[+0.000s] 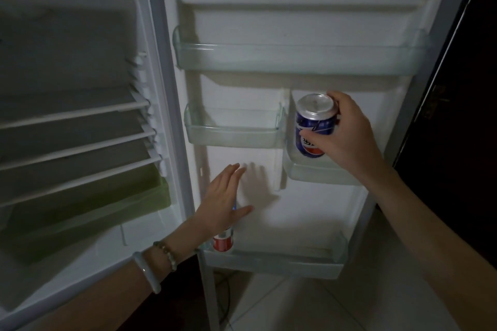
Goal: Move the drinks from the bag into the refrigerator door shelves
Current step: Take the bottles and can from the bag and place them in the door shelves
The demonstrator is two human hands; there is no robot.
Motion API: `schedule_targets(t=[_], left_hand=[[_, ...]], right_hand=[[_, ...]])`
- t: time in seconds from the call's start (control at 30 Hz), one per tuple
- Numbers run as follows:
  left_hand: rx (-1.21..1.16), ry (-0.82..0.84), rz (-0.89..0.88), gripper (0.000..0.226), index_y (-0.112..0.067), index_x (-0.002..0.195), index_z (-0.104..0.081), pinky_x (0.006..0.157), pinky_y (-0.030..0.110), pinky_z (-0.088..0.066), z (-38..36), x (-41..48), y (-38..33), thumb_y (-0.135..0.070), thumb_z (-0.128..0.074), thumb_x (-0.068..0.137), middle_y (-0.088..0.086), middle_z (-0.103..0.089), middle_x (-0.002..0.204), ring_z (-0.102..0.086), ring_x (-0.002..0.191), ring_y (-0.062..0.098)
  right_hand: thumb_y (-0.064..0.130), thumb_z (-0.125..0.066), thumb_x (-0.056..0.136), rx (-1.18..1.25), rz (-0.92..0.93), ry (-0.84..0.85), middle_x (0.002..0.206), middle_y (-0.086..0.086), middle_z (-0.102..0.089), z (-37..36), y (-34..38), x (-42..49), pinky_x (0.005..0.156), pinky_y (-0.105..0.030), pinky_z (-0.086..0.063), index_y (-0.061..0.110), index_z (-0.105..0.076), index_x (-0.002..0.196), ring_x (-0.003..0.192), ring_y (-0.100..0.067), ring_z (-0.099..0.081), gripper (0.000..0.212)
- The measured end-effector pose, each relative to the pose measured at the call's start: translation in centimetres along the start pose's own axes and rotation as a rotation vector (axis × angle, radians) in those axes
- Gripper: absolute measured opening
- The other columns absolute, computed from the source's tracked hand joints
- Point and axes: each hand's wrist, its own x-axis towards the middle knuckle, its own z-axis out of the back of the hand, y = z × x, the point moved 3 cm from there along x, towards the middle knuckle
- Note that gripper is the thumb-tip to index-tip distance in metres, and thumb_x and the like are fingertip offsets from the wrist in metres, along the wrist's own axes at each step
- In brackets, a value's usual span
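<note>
My right hand (347, 131) grips a blue cola can (313, 126) upright, its base down inside the small right-hand door shelf (317, 173). My left hand (224, 197) is spread flat with fingers apart, hovering in front of the door's inner wall and holding nothing. Below that hand, a red and white drink can (222, 242) stands at the left end of the bottom door shelf (282, 263), partly hidden by my wrist. The bag is not in view.
The top door shelf (295, 58) spans the full width. A smaller shelf (234, 134) hangs middle-left. The fridge interior at left has wire racks (78, 140) and a green drawer (88, 212). A dark cabinet (457, 115) borders the door on the right; pale floor tiles lie below.
</note>
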Motion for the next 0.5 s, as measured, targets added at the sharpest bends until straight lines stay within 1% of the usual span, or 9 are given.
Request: schedule_targets(t=[0.07, 0.13, 0.27, 0.37, 0.43, 0.5], left_hand=[[0.007, 0.001, -0.003, 0.084, -0.012, 0.142, -0.023, 0.113, 0.044, -0.025, -0.2, -0.1, -0.3, -0.059, -0.055, 0.079, 0.014, -0.031, 0.149, -0.027, 0.138, 0.030], [0.008, 0.007, 0.001, 0.084, -0.012, 0.141, -0.026, 0.112, 0.042, -0.024, -0.2, -0.2, -0.8, -0.063, -0.047, 0.078, 0.014, -0.032, 0.148, -0.029, 0.137, 0.030], [0.077, -0.003, -0.033, 0.083, -0.009, 0.140, -0.034, 0.109, 0.036, -0.018, 0.1, -0.5, -1.7, -0.065, -0.043, 0.079, 0.014, -0.036, 0.146, -0.032, 0.135, 0.030], [0.085, 0.007, -0.029, 0.083, -0.008, 0.141, -0.033, 0.111, 0.037, -0.018, 0.1, -0.8, -1.9, -0.065, -0.042, 0.081, 0.014, -0.035, 0.147, -0.030, 0.137, 0.030], [0.068, 0.010, -0.010, 0.084, -0.008, 0.142, -0.031, 0.112, 0.036, -0.019, 0.0, -1.0, -1.9, -0.066, -0.042, 0.082, 0.014, -0.033, 0.148, -0.028, 0.138, 0.029], [0.054, 0.019, 0.007, 0.085, -0.008, 0.142, -0.029, 0.113, 0.037, -0.019, 0.0, -1.5, -2.0, -0.066, -0.041, 0.082, 0.013, -0.032, 0.149, -0.025, 0.139, 0.028]], right_hand=[[0.018, -0.084, 0.062, -0.017, -0.041, 0.012, 0.125, -0.010, -0.054, -0.5, -1.1, 0.3, 0.094, -0.036, -0.045, 0.010, -0.043, 0.128, 0.113, -0.026, -0.053, 0.077], [0.019, -0.083, 0.063, -0.023, -0.084, 0.049, 0.125, -0.011, -0.054, -1.5, -2.1, 0.4, 0.092, -0.033, -0.043, 0.010, -0.043, 0.127, 0.112, -0.026, -0.052, 0.077], [0.023, -0.082, 0.064, -0.098, -0.113, 0.089, 0.125, -0.014, -0.051, -3.2, -3.6, 0.9, 0.092, -0.029, -0.036, 0.007, -0.044, 0.127, 0.116, -0.028, -0.046, 0.076], [0.027, -0.082, 0.063, -0.109, -0.150, 0.108, 0.121, -0.015, -0.050, -4.1, -4.5, 1.2, 0.087, -0.024, -0.033, 0.008, -0.046, 0.125, 0.116, -0.028, -0.044, 0.074], [0.028, -0.082, 0.063, -0.108, -0.154, 0.109, 0.120, -0.015, -0.050, -4.3, -4.8, 1.4, 0.087, -0.025, -0.033, 0.007, -0.046, 0.123, 0.116, -0.028, -0.044, 0.073], [0.029, -0.081, 0.064, -0.108, -0.169, 0.113, 0.124, -0.016, -0.049, -4.3, -4.8, 1.4, 0.092, -0.030, -0.035, 0.005, -0.044, 0.126, 0.119, -0.030, -0.042, 0.076]])
